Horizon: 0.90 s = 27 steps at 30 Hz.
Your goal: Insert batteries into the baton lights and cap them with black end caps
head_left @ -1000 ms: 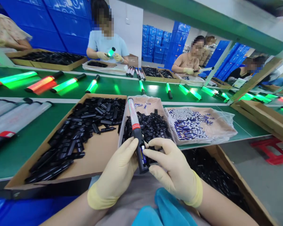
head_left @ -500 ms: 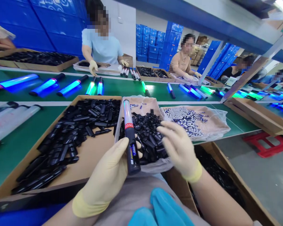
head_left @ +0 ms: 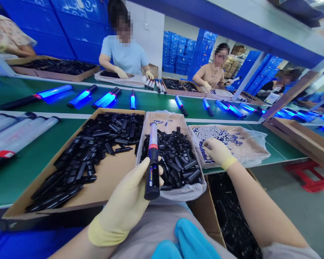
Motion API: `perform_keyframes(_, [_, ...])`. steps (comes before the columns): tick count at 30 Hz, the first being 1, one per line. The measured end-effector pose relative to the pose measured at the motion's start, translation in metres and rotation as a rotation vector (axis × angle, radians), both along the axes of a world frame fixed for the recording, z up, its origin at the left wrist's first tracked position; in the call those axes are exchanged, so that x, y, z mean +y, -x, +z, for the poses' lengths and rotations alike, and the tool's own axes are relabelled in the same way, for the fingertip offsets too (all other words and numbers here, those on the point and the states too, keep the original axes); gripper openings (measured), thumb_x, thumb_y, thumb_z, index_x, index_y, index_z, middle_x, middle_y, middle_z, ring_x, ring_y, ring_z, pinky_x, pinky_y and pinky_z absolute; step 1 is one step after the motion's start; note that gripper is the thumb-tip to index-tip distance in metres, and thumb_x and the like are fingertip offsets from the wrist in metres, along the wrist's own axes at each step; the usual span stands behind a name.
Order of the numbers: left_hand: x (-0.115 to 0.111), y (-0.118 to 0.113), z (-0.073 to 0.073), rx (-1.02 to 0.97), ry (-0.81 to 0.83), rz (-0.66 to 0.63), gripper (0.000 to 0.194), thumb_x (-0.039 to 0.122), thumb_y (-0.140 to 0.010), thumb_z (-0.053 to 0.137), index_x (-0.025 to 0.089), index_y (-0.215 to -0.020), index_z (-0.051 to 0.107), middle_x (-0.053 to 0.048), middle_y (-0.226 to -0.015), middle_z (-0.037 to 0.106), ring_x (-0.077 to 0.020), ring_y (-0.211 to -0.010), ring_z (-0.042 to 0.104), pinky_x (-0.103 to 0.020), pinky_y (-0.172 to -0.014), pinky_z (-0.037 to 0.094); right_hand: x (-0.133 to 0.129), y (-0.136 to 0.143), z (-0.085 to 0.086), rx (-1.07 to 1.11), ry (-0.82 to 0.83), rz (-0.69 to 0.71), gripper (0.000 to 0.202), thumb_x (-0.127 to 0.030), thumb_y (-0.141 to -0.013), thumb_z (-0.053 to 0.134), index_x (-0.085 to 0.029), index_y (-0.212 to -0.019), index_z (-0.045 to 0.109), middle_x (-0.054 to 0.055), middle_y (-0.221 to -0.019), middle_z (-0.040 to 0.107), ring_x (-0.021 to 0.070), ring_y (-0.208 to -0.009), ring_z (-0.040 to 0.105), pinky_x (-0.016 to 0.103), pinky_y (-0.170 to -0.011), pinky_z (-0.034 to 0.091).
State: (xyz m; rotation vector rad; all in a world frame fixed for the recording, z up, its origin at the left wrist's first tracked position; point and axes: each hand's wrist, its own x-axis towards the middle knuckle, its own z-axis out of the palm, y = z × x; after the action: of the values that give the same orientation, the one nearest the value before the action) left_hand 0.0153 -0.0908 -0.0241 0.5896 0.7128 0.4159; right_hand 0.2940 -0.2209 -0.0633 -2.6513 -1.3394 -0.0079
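Over the left part of the battery tray (head_left: 248,153), my right hand (head_left: 218,151) is down among the batteries (head_left: 209,132), thumb and fingertips bunched together; whether they pinch one, I cannot tell. My left hand (head_left: 129,194) is wrapped round the black handle of the stick (head_left: 152,162), thumb on one side and fingertips showing on the other. I hold it above the near part of the middle tray (head_left: 189,194), its pale tube pointing away from me and its butt end towards me.

The slot in the handle faces up, with at least one battery (head_left: 151,176) lying inside. No cover closes it, and the tube lacks the strong blue glow of the sticks on the line, so I judge this one only part done: loading begun, the slot not yet closed.

Around the stick, the middle tray is heaped with small black parts (head_left: 178,154). To its left stands a carton (head_left: 116,180) of longer black pieces (head_left: 81,154), and further left lies a row of white sticks (head_left: 18,140). Beyond the trays, lit sticks (head_left: 105,99) rest on the green belt (head_left: 151,100). Across it, two co-workers sit at trays of their own.
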Motion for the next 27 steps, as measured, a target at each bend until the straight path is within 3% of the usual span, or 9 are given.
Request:
perform_keyframes(2, [-0.001,-0.001,-0.003,-0.006,-0.023,-0.009,0.018,0.025,-0.093,0.061,0.012,-0.098,0.073,-0.008,-0.082,0.068,-0.014,-0.063,0.063,-0.023,-0.054,0.054,-0.002,0.032,0.017,0.104,-0.245,0.046,0.019,-0.019,-0.095,0.052,-0.014,-0.108,0.065,0.009,-0.101,0.068,0.0189,-0.094,0.065,0.031,-0.086,0.051])
perform_keyframes(5, [-0.003,-0.004,-0.007,-0.022,-0.072,-0.021,0.018,0.029,-0.091,0.065,0.013,-0.094,0.074,-0.007,-0.075,0.068,-0.0134,-0.057,0.06,-0.022,-0.048,0.05,0.001,0.097,0.041,0.47,-0.735,0.245,0.02,-0.024,-0.093,0.057,-0.02,-0.111,0.064,0.004,-0.099,0.069,0.0157,-0.085,0.067,0.029,-0.078,0.056])
perform_keyframes(7, [-0.004,-0.006,-0.01,-0.081,-0.101,-0.023,0.021,0.033,-0.087,0.07,0.014,-0.093,0.075,-0.007,-0.077,0.07,-0.0147,-0.059,0.06,-0.024,-0.051,0.05,0.009,0.137,0.051,0.675,-0.833,0.313,0.015,-0.021,-0.089,0.061,-0.022,-0.103,0.067,0.001,-0.089,0.07,0.0138,-0.077,0.066,0.026,-0.07,0.056])
perform_keyframes(11, [-0.002,-0.003,-0.013,-0.185,-0.129,-0.002,0.026,0.038,-0.081,0.076,0.016,-0.094,0.077,-0.008,-0.09,0.074,-0.0209,-0.082,0.067,-0.028,-0.068,0.056,0.029,0.177,0.05,0.813,-0.803,0.297,0.008,-0.019,-0.086,0.066,-0.02,-0.094,0.068,-0.002,-0.077,0.067,0.0114,-0.066,0.062,0.022,-0.06,0.053])
perform_keyframes(15, [0.006,0.008,-0.017,-0.19,-0.154,0.056,0.024,0.033,-0.076,0.081,0.017,-0.092,0.077,-0.006,-0.093,0.074,-0.0222,-0.092,0.067,-0.028,-0.075,0.056,0.041,0.182,0.038,0.578,-0.751,0.413,0.007,-0.02,-0.09,0.065,-0.019,-0.096,0.069,0.001,-0.087,0.069,0.0136,-0.076,0.064,0.027,-0.071,0.055])
perform_keyframes(20, [0.018,0.022,-0.024,-0.167,-0.172,0.108,0.019,0.032,-0.079,0.077,0.016,-0.09,0.076,-0.006,-0.09,0.074,-0.0208,-0.089,0.068,-0.026,-0.073,0.055,0.046,0.196,0.032,0.154,-0.611,0.645,0.032,-0.027,-0.1,0.051,-0.015,-0.126,0.065,0.014,-0.118,0.062,0.0244,-0.106,0.058,0.042,-0.091,0.053])
perform_keyframes(24, [0.035,0.039,-0.025,-0.185,-0.164,0.188,0.018,0.031,-0.083,0.074,0.015,-0.09,0.075,-0.006,-0.085,0.072,-0.0192,-0.081,0.067,-0.026,-0.069,0.055,0.064,0.204,0.036,0.126,-0.538,0.772,0.037,-0.028,-0.102,0.045,-0.015,-0.133,0.061,0.014,-0.128,0.058,0.0244,-0.114,0.056,0.042,-0.098,0.051])
perform_keyframes(27, [0.061,0.057,-0.023,-0.208,-0.18,0.32,0.02,0.03,-0.089,0.068,0.013,-0.097,0.074,-0.007,-0.084,0.07,-0.0162,-0.073,0.064,-0.024,-0.066,0.055,0.103,0.194,0.04,0.15,-0.513,0.764,0.032,-0.022,-0.103,0.043,-0.016,-0.129,0.061,0.012,-0.131,0.059,0.0206,-0.122,0.055,0.038,-0.107,0.046])
